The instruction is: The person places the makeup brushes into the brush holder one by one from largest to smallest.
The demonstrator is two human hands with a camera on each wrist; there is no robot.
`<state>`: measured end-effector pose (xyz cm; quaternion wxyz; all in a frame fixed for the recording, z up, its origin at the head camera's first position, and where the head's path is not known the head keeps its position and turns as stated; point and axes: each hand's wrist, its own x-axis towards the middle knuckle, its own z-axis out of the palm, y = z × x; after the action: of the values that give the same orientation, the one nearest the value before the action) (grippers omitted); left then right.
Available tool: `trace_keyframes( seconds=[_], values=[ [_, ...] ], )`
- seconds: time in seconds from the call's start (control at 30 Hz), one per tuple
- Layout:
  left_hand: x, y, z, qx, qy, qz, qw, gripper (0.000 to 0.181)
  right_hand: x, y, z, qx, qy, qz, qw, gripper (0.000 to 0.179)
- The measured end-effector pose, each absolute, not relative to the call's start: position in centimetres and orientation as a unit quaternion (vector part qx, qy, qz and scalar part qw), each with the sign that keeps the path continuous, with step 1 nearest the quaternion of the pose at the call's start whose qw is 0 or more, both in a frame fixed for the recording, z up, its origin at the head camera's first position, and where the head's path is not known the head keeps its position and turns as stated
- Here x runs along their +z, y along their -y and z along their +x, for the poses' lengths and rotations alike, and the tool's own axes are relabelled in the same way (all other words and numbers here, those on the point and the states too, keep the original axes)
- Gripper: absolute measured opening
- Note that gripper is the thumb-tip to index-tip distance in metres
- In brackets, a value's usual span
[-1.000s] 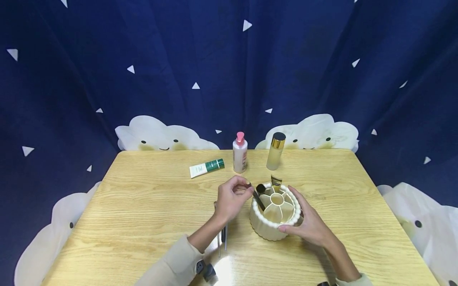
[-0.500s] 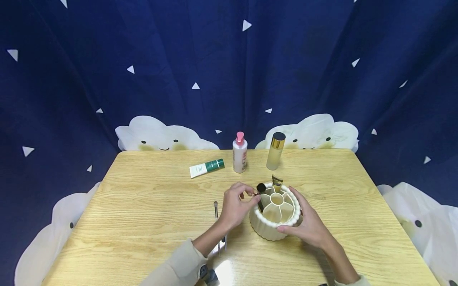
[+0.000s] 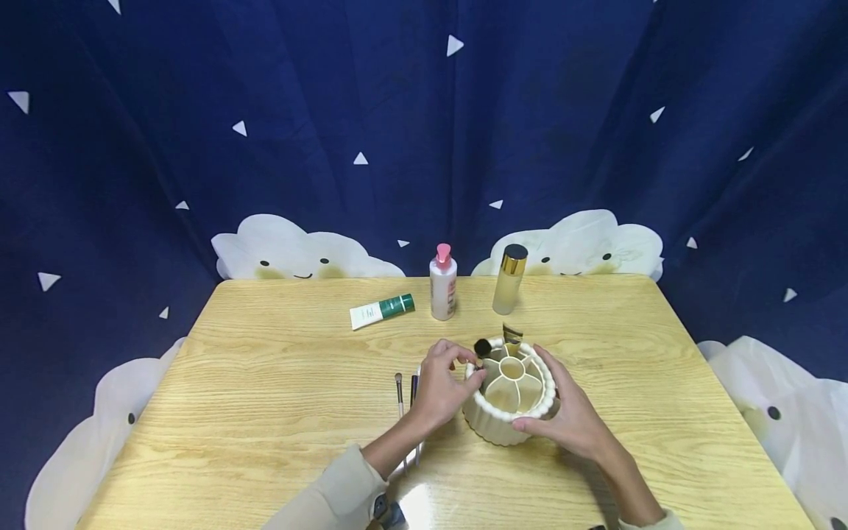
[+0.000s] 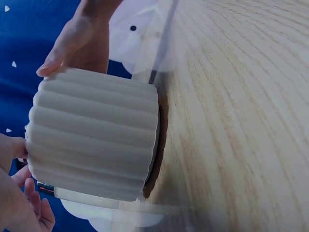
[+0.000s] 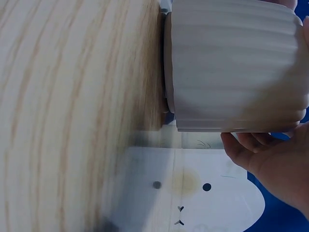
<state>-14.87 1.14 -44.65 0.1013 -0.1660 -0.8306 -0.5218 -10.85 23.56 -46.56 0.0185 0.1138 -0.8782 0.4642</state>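
Two hands are meeting at a ribbed cream cosmetics organizer (image 3: 493, 423), which is standing upright on the wooden worktop (image 3: 278, 412). The right hand (image 3: 579, 419) is gripping it from the right: the thumb is pressing near the front of the beaded rim and the other fingers are curling round the far right side, so the wall is sitting between them. The left hand (image 3: 440, 383) is reaching over the left edge of the rim, its thumb and forefinger pinching a slim dark item (image 3: 480, 370). Only a short piece of that item is showing between the fingers, just inside the rim; the thumb is hiding the rest, so how deep it is reaching cannot be told. Just beyond these fingers, a round black brush head (image 3: 483, 347) is poking up from the organizer, and a gold-and-dark tube (image 3: 511, 336) is rising by the far rim. Beside the left forearm, a makeup brush (image 3: 400, 390) and a black-ended stick (image 3: 414, 386) are lying side by side, partly hidden. Farther back, a white-and-green tube (image 3: 383, 311) is lying flat, while a pink-topped pump bottle (image 3: 443, 287) and a black-capped bottle (image 3: 509, 283) are standing upright
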Motion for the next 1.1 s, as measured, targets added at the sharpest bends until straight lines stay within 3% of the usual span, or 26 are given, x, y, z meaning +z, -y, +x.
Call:
trace_keyframes(
  seconds=[0.47,0.83,1.1],
  values=[
    [-43.8,1.8,-15.5,-0.547,0.821,-0.146,0.074,0.019,-46.4,-23.4,-10.8,0.464,0.88,0.103,0.012,0.116],
    [-47.0,6.5,-16.7,-0.475,0.874,-0.103,-0.024,0.011,-46.4,-23.2,-11.0,0.425,0.898,0.111,0.026,0.122],
    [-48.6,6.8,-17.0,-0.435,0.898,-0.062,-0.015,0.01,-46.5,-23.3,-11.0,0.425,0.897,0.118,0.029,0.121]
  ],
)
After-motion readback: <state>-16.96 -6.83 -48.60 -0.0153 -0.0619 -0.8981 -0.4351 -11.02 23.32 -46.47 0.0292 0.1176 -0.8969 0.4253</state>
